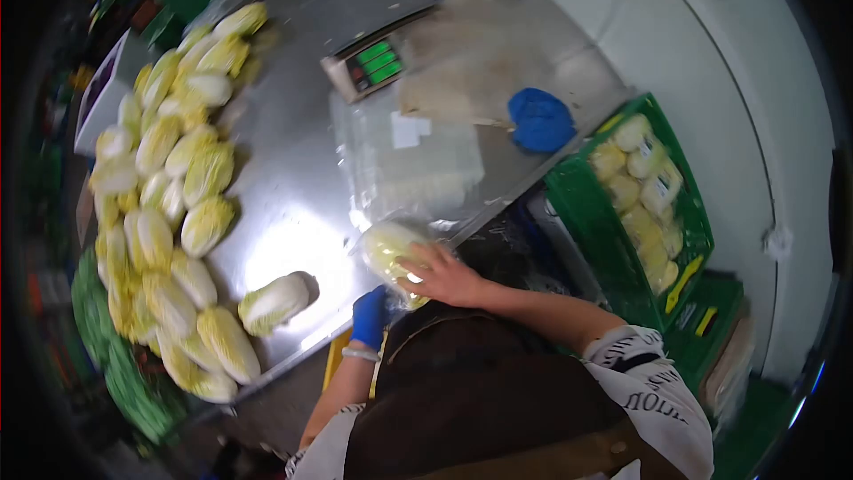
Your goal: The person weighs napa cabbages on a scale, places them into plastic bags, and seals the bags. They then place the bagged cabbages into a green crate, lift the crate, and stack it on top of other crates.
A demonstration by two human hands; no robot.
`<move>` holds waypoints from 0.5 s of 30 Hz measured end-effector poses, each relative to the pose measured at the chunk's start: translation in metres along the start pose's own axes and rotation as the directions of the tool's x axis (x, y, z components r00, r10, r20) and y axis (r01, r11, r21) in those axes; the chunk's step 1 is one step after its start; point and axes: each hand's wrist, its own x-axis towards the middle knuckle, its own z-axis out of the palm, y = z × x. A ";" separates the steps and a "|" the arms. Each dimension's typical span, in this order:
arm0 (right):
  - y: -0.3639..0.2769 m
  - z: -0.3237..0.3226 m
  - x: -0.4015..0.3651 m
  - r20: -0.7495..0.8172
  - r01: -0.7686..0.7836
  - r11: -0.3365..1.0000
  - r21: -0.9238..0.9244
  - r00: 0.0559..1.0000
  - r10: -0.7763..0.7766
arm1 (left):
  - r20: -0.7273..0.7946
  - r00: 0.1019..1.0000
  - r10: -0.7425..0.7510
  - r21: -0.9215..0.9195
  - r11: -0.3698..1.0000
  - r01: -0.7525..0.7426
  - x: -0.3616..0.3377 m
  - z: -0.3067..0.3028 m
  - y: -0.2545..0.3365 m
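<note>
At the table's near edge lies a napa cabbage (388,247) inside a clear plastic bag. My bare right hand (442,276) grips it from the right, fingers spread over its side. My left hand (370,315), in a blue glove, is closed at the bag's lower left end; its fingertips are partly hidden. Just beyond the bagged cabbage is a stack of clear plastic bags (418,156) with a white label. A single unbagged napa cabbage (277,303) rests to the left.
A long pile of napa cabbages (164,236) covers the table's left side. A scale (364,67) with a green display stands at the back. A blue glove-like bundle (541,120) lies on the right. Bagged cabbages fill a green crate (582,213) beside the table (293,107).
</note>
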 end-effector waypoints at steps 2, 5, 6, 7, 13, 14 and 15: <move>0.009 0.002 0.009 -0.034 -0.065 0.998 0.025 0.997 0.066 | -0.132 0.950 0.281 0.149 0.954 -0.262 0.027 -0.012 -0.002; 0.017 -0.025 0.022 -0.026 -0.329 0.820 0.469 0.922 0.385 | 0.327 0.408 0.853 0.703 0.069 -0.708 -0.006 0.017 0.082; 0.029 -0.043 0.024 0.139 -0.462 0.660 0.593 0.866 0.481 | 0.424 0.385 0.820 0.633 0.036 -0.773 -0.018 0.032 0.103; 0.045 -0.069 0.027 0.302 -0.565 0.464 0.682 0.796 0.525 | 0.400 0.589 0.702 0.285 0.515 -0.808 -0.021 0.042 0.113; 0.089 -0.121 -0.046 0.508 -0.096 -0.629 0.771 0.688 0.518 | 0.638 0.730 0.246 0.250 0.830 -0.498 -0.052 0.122 0.153; 0.090 -0.132 -0.071 0.456 0.092 -0.706 0.702 0.704 0.545 | 0.606 0.732 0.311 0.093 0.887 -0.453 -0.054 0.141 0.145; 0.093 -0.144 -0.092 0.402 0.270 -0.753 0.600 0.712 0.576 | 0.565 0.738 0.368 -0.072 0.913 -0.401 -0.052 0.162 0.134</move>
